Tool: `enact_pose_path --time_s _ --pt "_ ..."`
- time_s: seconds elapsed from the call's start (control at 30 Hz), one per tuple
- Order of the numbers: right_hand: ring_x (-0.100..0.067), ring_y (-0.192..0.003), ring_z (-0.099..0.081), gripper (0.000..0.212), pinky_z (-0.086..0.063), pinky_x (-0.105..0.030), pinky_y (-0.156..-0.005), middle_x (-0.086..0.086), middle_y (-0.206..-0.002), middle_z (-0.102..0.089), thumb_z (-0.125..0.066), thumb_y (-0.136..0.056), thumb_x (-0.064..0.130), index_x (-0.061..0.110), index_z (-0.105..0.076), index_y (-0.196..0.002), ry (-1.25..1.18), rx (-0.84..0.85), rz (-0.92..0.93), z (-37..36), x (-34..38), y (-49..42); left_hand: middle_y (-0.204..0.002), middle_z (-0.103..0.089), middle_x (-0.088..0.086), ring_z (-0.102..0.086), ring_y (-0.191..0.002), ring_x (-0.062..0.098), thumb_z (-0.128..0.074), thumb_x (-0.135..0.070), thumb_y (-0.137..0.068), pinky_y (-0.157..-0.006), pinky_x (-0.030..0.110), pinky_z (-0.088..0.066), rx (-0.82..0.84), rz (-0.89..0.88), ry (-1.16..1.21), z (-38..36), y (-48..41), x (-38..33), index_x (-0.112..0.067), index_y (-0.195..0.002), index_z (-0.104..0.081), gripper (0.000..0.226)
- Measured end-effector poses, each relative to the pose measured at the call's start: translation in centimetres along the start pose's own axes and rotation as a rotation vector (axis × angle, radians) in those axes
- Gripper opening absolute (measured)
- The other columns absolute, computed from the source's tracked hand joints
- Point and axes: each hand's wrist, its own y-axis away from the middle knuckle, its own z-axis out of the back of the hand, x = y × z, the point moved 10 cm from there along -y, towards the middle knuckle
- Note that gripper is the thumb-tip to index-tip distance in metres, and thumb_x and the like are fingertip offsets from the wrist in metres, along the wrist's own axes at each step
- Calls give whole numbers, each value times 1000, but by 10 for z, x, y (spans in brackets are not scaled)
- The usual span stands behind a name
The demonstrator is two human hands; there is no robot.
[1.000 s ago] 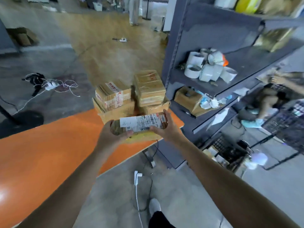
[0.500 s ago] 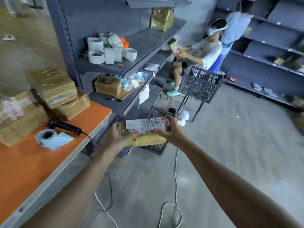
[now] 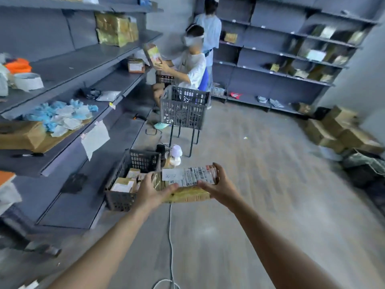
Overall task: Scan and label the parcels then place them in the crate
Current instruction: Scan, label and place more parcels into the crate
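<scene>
Flat tan cardboard parcel (image 3: 188, 195) with white barcode label (image 3: 185, 176) held in the air, left hand (image 3: 153, 191) gripping its left end, thumb lying on the label, right hand (image 3: 218, 187) clasping the right end, fingers seemingly curled behind it, dark grey slotted plastic crate (image 3: 125, 197) of parcels on the floor just left and below.

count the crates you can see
3: floor crate left of the parcel, crate on legs beyond it, small crate by the seated person; others may be hidden.

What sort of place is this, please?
Probably a parcel packing or stock room: grey shelving holds taped boxes, a dark crate on the floor holds parcels, and a barcode-labelled parcel is in hand.
</scene>
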Motion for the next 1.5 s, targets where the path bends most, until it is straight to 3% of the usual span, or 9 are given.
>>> enact_pose_path --time_s 0.33,0.53,0.67,0.77,0.87,1.03,1.23,1.37,1.5 --pt "-15 -118 -59 119 -52 -44 -98 2 -133 -58 -72 -52 75 24 -29 -150 -30 -85 -69 165 -106 -37 -128 -57 -3 -51 -111 10 -86 -52 -61 -92 27 -40 59 -17 -50 -188 -39 -65 -19 -130 -51 85" --pt "-17 -114 -61 97 -56 -47 -90 -1 -132 -59 -82 -73 50 23 -29 -150 -56 -51 -104 183 -132 -106 -126 -51 -5 -48 -109 9 -85 -41 -68 -91 23 -34 54 27 -57 -227 -102 -64 -18 -132 -47 78" --pt "-17 -112 -63 117 -56 -48 -90 1 -128 -61 -79 -52 71 25 -30 -148 -22 -3 -97 185 -128 -181 -117 -49 -11 -47 -110 8 -82 -34 -74 -89 19 -32 49 69 1 -240 -164 -62 -19 -133 -44 72" --pt "-15 -105 -65 109 -59 -45 -84 1 -124 -62 -83 -56 66 26 -32 -144 5 58 -76 177 -115 -254 -133 -51 -6 -46 -123 13 -82 -45 -69 -99 26 -35 28 109 64 -236 -218 -61 -18 -141 -38 89" --pt "-9 -91 -64 87 -56 -29 -66 6 -111 -61 -84 -76 34 18 -33 -144 24 129 -39 164 -87 -323 -145 -44 -1 -41 -133 18 -81 -50 -67 -107 31 -33 -44 168 120 -219 -268 -59 -19 -147 -31 99" --pt "-3 -79 -59 78 -50 -12 -54 0 -107 -58 -80 -81 15 11 -33 -143 48 278 42 118 -43 -412 -126 -48 -5 -45 -111 12 -80 -36 -77 -94 27 -38 -183 250 166 -177 -328 -62 -19 -140 -35 80" --pt "-17 -100 -63 93 -55 -22 -66 -7 -123 -60 -85 -76 26 13 -28 -148 46 501 107 34 -1 -488 -132 -50 -5 -49 -120 16 -82 -53 -67 -104 36 -42 -383 372 137 -110 -360 -44 -20 -141 -33 94" --pt "-22 -108 -65 117 -57 -48 -88 -1 -121 -63 -86 -50 67 26 -31 -145 92 637 206 -17 39 -530 -143 -46 0 -46 -130 21 -81 -53 -68 -108 36 -38 -552 425 108 -70 -376 -38 -19 -144 -31 98" --pt "-23 -106 -66 107 -57 -45 -89 -3 -115 -64 -88 -61 45 17 -30 -146 51 830 250 -58 68 -566 -137 -47 -3 -47 -118 15 -78 -47 -76 -97 28 -37 -701 477 126 -53 -397 -37 -19 -142 -31 86"
